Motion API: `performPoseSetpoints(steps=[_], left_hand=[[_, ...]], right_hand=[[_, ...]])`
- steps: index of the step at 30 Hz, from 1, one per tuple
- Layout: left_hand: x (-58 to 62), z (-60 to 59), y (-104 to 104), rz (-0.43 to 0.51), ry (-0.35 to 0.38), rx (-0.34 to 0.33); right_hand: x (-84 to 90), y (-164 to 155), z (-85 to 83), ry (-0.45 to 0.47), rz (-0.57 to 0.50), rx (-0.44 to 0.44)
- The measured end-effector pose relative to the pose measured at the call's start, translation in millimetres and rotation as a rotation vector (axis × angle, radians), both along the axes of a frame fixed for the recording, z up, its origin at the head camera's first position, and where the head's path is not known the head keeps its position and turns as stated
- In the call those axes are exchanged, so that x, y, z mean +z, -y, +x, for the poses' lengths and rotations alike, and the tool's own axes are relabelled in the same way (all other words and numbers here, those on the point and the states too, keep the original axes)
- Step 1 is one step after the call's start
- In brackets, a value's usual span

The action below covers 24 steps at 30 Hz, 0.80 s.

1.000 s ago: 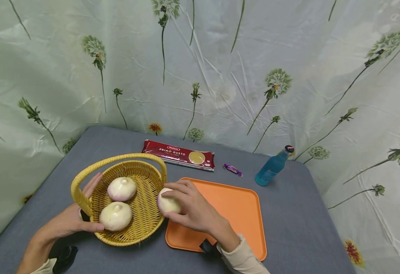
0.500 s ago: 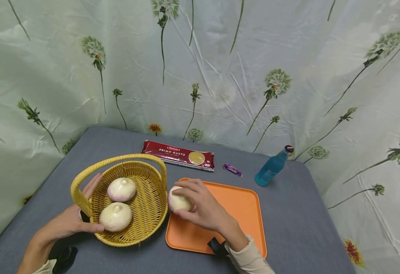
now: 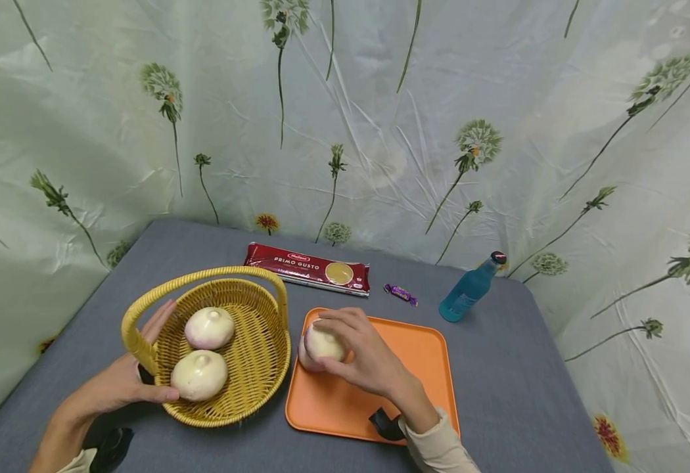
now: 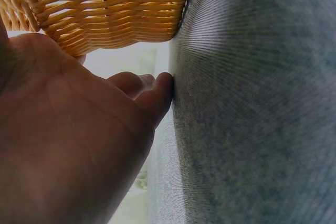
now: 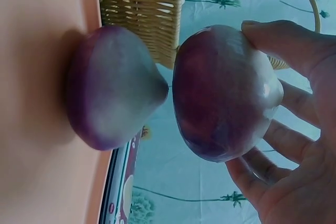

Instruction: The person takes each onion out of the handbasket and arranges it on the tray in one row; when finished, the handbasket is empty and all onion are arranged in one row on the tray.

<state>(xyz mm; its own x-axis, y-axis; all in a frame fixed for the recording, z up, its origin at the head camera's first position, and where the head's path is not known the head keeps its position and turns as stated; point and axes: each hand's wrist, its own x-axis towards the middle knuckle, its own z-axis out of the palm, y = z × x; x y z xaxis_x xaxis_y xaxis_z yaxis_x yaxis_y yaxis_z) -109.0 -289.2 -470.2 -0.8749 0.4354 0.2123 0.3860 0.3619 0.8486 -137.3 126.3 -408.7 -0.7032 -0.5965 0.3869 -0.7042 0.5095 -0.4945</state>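
Two white turnips with purple undersides, one farther back (image 3: 209, 328) and one nearer (image 3: 199, 375), lie in the left half of a yellow wicker basket (image 3: 250, 368). My left hand (image 3: 117, 384) rests against the basket's left side, fingers extended and thumb reaching to the front rim. Over the orange tray (image 3: 404, 368), my right hand (image 3: 359, 351) holds another turnip (image 5: 226, 93) between thumb and fingers. Just below it, with a narrow gap in the right wrist view, a further turnip (image 5: 113, 87) sits on the tray, root tip up, partly hidden in the head view.
Behind the basket and tray lies a red Primo Gusto pasta pack (image 3: 309, 267). A purple wrapped candy (image 3: 401, 293) is right of it, and a blue bottle (image 3: 473, 287) stands farther right. A floral curtain (image 3: 374, 131) borders the grey table (image 3: 516, 394) at the back.
The right hand has carried its turnip rightward from the basket's right rim to above the turnip on the tray, which now partly shows. The left hand and basket stay in place.
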Motion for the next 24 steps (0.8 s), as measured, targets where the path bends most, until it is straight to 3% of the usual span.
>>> performPoseSetpoints(steps=[24], left_hand=[[-1.0, -0.4, 1, -0.003, -0.004, -0.004]], right_hand=[[-5.3, -13, -1.2, -0.011, 0.012, -0.033]])
